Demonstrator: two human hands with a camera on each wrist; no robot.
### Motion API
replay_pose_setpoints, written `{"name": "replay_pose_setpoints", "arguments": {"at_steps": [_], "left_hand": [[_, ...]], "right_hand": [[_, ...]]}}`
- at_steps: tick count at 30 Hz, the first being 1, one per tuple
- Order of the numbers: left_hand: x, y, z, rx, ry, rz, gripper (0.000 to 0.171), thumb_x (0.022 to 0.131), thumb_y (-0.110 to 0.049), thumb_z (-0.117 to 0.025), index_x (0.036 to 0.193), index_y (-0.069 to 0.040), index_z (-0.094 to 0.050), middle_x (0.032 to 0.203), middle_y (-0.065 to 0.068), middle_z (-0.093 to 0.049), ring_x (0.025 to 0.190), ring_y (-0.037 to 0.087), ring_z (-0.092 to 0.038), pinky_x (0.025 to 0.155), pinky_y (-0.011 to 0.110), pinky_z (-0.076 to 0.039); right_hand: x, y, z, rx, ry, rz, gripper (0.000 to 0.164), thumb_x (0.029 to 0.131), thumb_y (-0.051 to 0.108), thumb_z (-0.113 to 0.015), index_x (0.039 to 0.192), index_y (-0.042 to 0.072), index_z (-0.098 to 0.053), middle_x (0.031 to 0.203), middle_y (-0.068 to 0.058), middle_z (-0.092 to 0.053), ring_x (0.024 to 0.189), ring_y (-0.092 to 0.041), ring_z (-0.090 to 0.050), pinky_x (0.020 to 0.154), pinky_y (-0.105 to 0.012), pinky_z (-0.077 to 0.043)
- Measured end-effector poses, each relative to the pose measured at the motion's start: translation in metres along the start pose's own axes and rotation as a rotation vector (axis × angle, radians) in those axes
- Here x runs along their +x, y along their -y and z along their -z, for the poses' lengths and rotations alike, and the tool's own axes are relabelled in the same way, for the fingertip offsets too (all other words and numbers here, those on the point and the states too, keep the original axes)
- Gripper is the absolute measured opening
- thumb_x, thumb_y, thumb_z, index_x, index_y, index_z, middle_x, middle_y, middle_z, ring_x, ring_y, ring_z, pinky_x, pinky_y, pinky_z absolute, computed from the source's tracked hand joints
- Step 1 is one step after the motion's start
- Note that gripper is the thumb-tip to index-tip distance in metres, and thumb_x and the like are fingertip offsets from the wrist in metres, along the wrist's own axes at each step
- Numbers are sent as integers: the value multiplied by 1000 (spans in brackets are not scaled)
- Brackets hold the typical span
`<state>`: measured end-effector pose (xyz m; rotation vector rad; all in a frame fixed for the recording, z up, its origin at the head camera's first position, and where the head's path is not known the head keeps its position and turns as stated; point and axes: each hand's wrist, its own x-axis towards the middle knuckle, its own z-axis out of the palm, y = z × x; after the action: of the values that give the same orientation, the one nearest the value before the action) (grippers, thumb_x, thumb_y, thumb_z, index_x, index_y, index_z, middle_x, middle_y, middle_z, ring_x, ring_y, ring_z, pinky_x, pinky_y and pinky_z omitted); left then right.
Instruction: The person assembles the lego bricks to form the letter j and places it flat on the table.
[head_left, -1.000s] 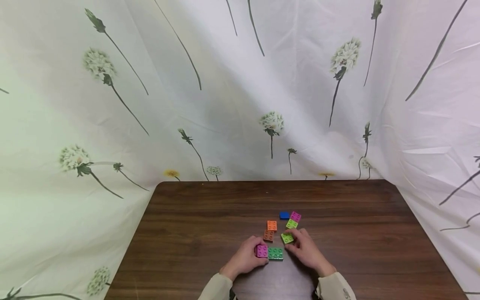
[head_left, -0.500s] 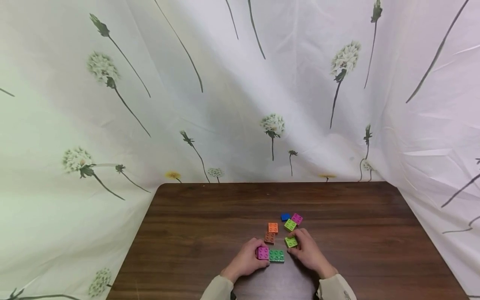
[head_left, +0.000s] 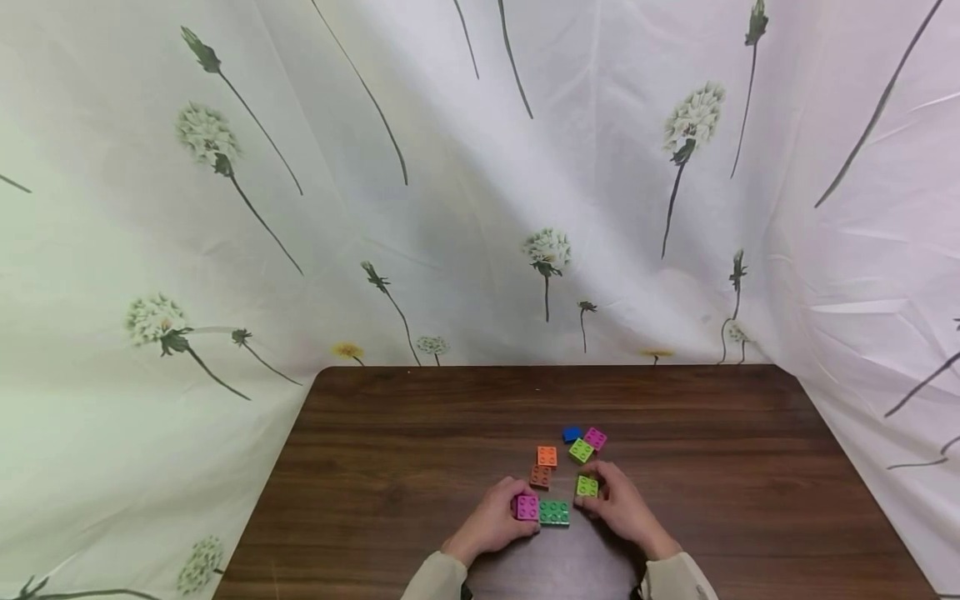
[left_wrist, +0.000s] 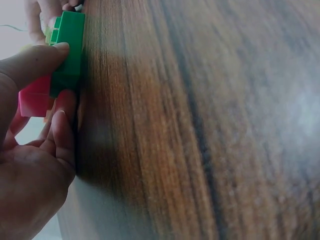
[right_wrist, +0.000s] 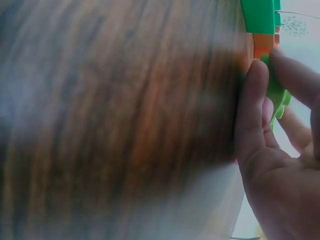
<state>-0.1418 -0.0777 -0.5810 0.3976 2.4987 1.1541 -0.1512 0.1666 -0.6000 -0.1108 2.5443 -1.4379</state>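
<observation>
My left hand [head_left: 495, 517] grips a magenta toy building brick [head_left: 527, 507], which sits on the left end of a longer green brick [head_left: 554, 512]. In the left wrist view the thumb lies against the side of the green brick [left_wrist: 73, 60], with fingers round the other side. Between thumb and fingers my right hand [head_left: 626, 512] holds a lime square brick [head_left: 587, 487], just right of and beyond the green one. The right wrist view shows this lime brick [right_wrist: 276, 90] partly hidden by fingers.
Beyond the hands lie a brown brick [head_left: 540, 477], an orange brick [head_left: 547, 456], a second lime brick [head_left: 581, 451], a blue piece [head_left: 572, 434] and another magenta brick [head_left: 596, 438]. A patterned white cloth [head_left: 465, 250] hangs behind the dark wooden table [head_left: 390, 467].
The lime brick in my right hand has shifted a little rightward and towards me, and turned to sit squarer. The other lime brick has turned slightly. My left hand keeps its place.
</observation>
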Motion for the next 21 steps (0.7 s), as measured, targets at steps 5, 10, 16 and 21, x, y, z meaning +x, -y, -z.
{"name": "replay_pose_setpoints", "arguments": {"at_steps": [5, 10, 16, 21], "left_hand": [[1, 0, 0, -8, 4, 14, 31, 77, -22, -81, 101, -20, -62, 92, -6, -50, 81, 7, -46, 68, 24, -40], [0, 0, -1, -11, -2, -4, 31, 77, -23, -81, 102, -19, -63, 94, -7, -51, 81, 6, -46, 69, 23, -39], [-1, 0, -2, -20, -3, -8, 31, 77, -23, -81, 102, -19, -63, 93, -7, -51, 80, 6, -46, 68, 23, -39], [0, 0, -2, -25, -3, -8, 31, 77, -23, -81, 102, -19, -63, 93, -6, -51, 80, 6, -46, 68, 23, -40]], "right_hand": [[-4, -3, 4, 91, 81, -16, 43, 87, 30, -71, 119, 4, -58, 96, -9, -60, 66, -13, -60, 58, -27, -50], [-10, -4, 5, 182, 175, -19, 47, 90, 34, -67, 124, 4, -53, 99, -11, -59, 75, -18, -61, 61, -31, -54], [-17, -3, 4, 121, 217, 28, 42, 90, 37, -67, 122, 12, -55, 111, -10, -59, 90, -19, -60, 70, -33, -54], [-20, 0, 4, 9, 204, 105, 38, 87, 39, -69, 119, 19, -61, 120, -1, -62, 114, -27, -54, 94, -50, -42]]}}
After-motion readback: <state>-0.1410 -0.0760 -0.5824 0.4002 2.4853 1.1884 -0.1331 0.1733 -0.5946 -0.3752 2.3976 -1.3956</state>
